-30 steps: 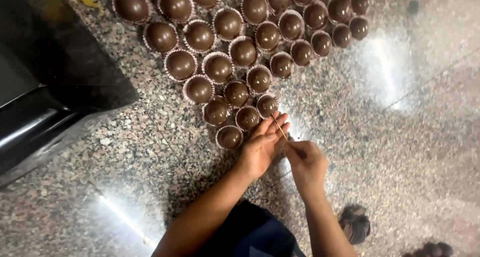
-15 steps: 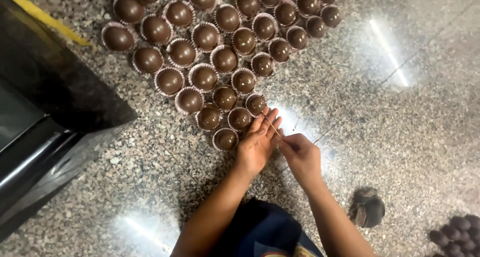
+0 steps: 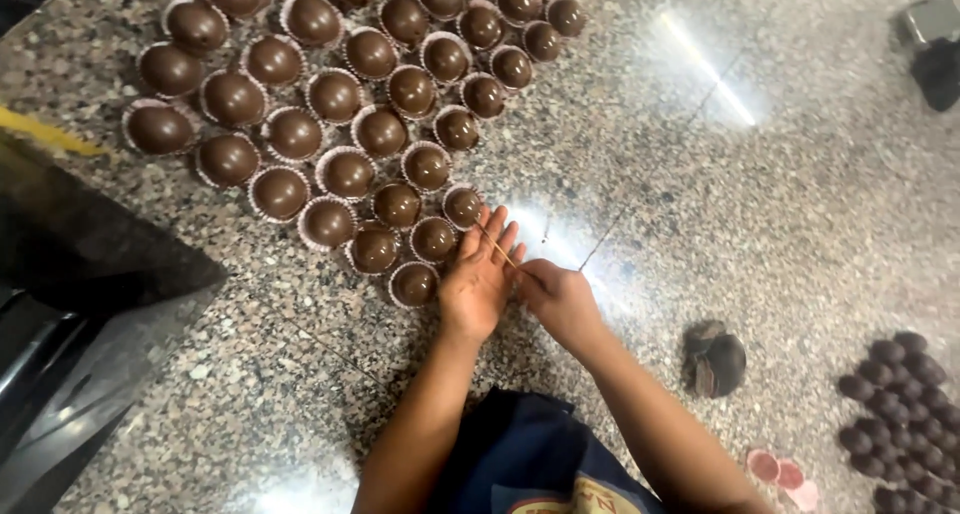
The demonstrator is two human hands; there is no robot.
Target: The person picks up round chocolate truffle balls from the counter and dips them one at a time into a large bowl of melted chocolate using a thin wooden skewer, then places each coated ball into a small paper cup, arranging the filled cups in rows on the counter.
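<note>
Speckled granite counter [image 3: 700,204]: right hand [image 3: 560,299] pinches a thin stick [image 3: 495,244] (grip narrow), left hand [image 3: 480,274] flat, fingers spread.

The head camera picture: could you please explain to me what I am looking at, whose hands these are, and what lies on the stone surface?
The camera sits on a person's head and looks down, so both arms belong to that person. The left hand lies flat on the speckled stone counter, fingers touching the nearest of the chocolate balls in paper cups, which stand in rows. The right hand pinches a thin wooden stick that lies across the left fingers. At the right edge sits a cluster of bare dark balls, with small pink cups nearby and a dark lump beside them. A dark machine stands at the left.
</note>
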